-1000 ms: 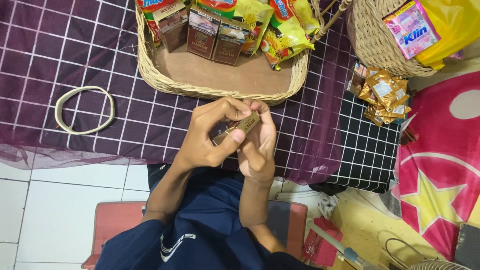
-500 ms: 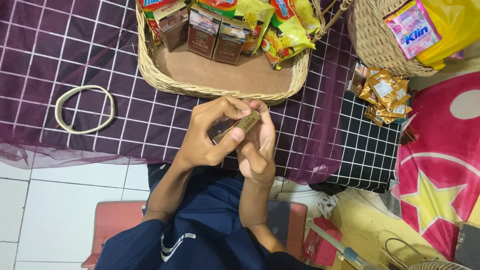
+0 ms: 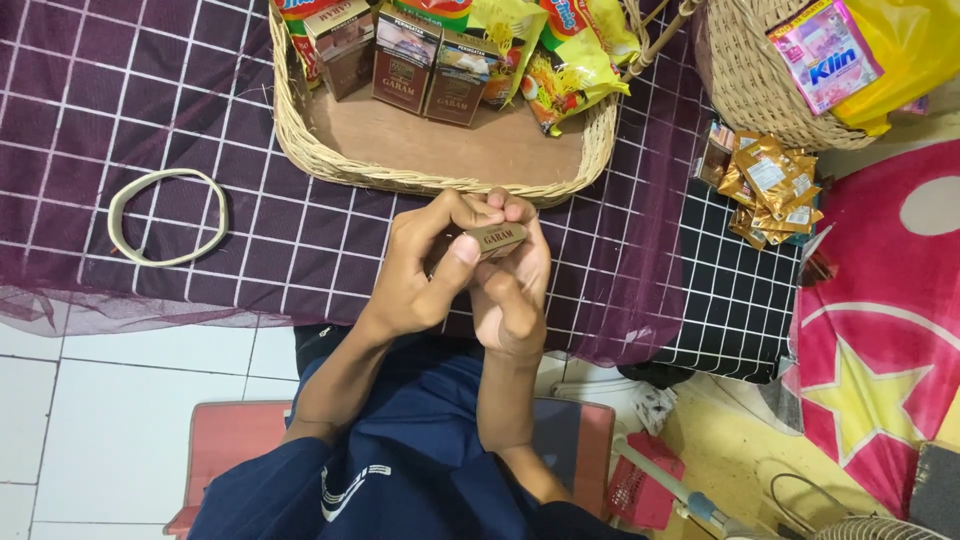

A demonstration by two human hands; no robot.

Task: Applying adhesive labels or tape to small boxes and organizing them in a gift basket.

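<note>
My left hand [image 3: 420,275] and right hand [image 3: 515,290] meet at the centre of the frame, both curled tight around one small brown box [image 3: 495,238]; my left thumb presses its near end and my right fingers wrap its underside. The box sits just clear of the near rim of a shallow wicker tray [image 3: 300,140], which lies at 12 o'clock from my hands.

The tray rests on a purple cloth with a white grid [image 3: 120,90], its sheer edge spilling toward white floor tiles [image 3: 110,420] at 8 o'clock. Inside the tray, at its far side, stand three brown boxes [image 3: 405,62] of the same kind, beside yellow snack packets [image 3: 560,60] whose number I cannot tell. One pale ring of cane [image 3: 167,216] lies on the cloth at 9 o'clock.

At 2 o'clock, a heap of gold sachets [image 3: 770,185] rests where the purple cloth meets a black cloth with a white grid [image 3: 735,300]. Past it, at 1 o'clock, a second, rounder wicker basket [image 3: 745,80] holds a pink sachet [image 3: 825,50] and a yellow bag [image 3: 915,45]. A red mat with a pink star [image 3: 880,360] fills 3 o'clock. My dark blue clothing [image 3: 420,470] and one red stool [image 3: 235,450] lie at 6 o'clock.
</note>
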